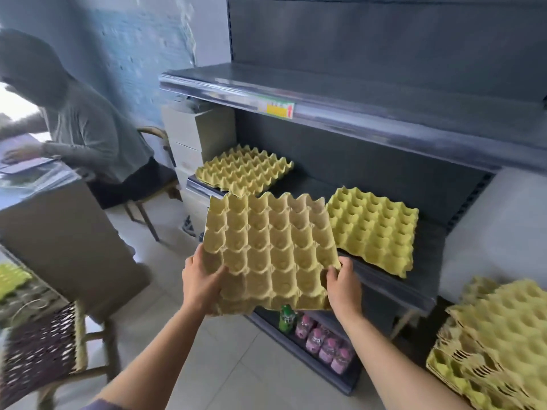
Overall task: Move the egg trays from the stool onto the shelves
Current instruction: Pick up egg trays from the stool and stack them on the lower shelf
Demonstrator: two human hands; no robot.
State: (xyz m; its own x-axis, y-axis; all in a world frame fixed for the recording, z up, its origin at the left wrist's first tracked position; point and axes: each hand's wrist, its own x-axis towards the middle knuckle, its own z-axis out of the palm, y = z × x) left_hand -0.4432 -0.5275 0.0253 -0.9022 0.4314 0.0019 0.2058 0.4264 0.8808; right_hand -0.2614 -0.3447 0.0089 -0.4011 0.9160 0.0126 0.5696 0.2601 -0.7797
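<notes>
My fingers (pixel 332 275) are curled round the near edge of the egg tray (pixel 272 250). The left hand (pixel 201 282) grips its near left corner and the right hand (pixel 344 288) its near right corner. The tray runs straight away from both hands, cups up and far edge tilted higher, toward the middle shelf (pixel 307 180); neither hand is nearer. One tray (pixel 245 170) lies at the shelf's left end and another tray (pixel 373 229) further right. The bare stretch between them sits just beyond my tray's far edge, so I judge a forward push should land it there. The stack of trays (pixel 497 335) sits low on my right; I cannot see what carries it.
</notes>
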